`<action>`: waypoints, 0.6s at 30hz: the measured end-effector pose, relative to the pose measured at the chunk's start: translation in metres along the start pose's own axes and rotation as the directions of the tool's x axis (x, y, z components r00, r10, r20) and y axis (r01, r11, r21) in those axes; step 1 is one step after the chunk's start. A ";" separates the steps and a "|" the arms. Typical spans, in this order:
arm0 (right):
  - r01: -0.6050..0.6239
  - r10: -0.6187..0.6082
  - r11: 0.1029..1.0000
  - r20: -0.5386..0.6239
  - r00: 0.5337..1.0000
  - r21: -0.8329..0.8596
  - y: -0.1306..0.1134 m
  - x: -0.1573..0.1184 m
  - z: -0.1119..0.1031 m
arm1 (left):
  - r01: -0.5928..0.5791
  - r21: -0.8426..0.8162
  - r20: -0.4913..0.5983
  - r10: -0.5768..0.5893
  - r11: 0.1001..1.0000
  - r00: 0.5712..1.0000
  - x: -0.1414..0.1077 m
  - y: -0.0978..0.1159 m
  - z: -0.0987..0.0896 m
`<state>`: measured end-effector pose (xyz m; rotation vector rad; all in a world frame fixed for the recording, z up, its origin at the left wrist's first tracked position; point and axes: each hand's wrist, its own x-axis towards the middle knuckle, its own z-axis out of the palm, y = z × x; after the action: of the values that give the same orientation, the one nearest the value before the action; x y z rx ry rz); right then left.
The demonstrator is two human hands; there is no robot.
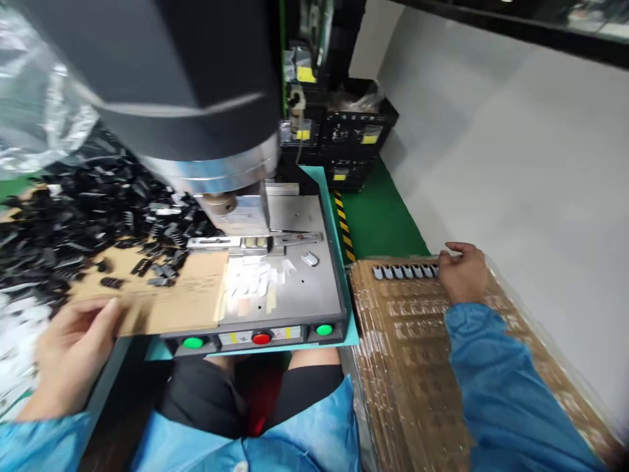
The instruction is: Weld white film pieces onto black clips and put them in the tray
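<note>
My left hand [81, 347] is at the near left edge of a brown cardboard sheet [171, 305], thumb and forefinger drawn together; anything between them cannot be made out. Small black plastic parts [142, 265] lie loose just beyond it. My right hand [462, 272] reaches over a clear blister tray [427, 367], at the right end of a row of small grey-and-black parts [405, 271] in its far pockets. Its fingers are bent downward, and their tips and whatever they hold are hidden. One grey part [309, 258] lies on the metal machine bed [314, 288], near several white pieces [250, 278].
A large dark machine head [196, 78] overhangs the bed and its fixture [253, 242]. Green buttons [193, 343] and a red button [261, 337] line the front panel. White parts [22, 341] heap at left. Black bins [351, 141] stand behind; a pale wall [515, 144] bounds the right.
</note>
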<state>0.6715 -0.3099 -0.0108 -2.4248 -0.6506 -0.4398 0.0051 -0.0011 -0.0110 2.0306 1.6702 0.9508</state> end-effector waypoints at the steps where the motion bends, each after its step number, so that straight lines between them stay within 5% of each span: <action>1: 0.090 -0.092 0.991 0.012 0.996 0.101 -0.022 -0.008 0.002 | 0.014 -0.078 -0.044 -0.017 0.997 0.999 -0.001 -0.010 -0.006; 4: 0.313 -0.377 0.879 0.119 0.919 0.360 -0.103 -0.052 0.002 | -0.051 -0.180 -0.071 0.038 0.982 0.997 0.000 -0.019 -0.004; 7: 0.413 -0.573 0.773 0.249 0.781 0.482 -0.183 -0.108 0.002 | -0.265 -0.152 0.018 0.270 0.952 0.963 -0.002 0.004 0.006; 9: 0.454 -0.653 0.730 0.324 0.685 0.511 -0.223 -0.141 0.008 | -0.442 -0.180 0.102 0.464 0.879 0.880 -0.006 0.029 0.012; 11: 0.482 -0.677 0.724 0.372 0.636 0.493 -0.251 -0.165 0.019 | -0.578 -0.201 0.171 0.609 0.791 0.774 -0.013 0.055 0.020; 18: 0.528 -0.598 0.802 0.352 0.720 0.280 -0.282 -0.198 0.055 | -0.769 -0.168 0.354 0.766 0.616 0.536 -0.022 0.143 0.077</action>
<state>0.3643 -0.1451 -0.0137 -2.1316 -1.5861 -0.0669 0.1599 -0.0461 0.0191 2.7850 0.4947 0.6540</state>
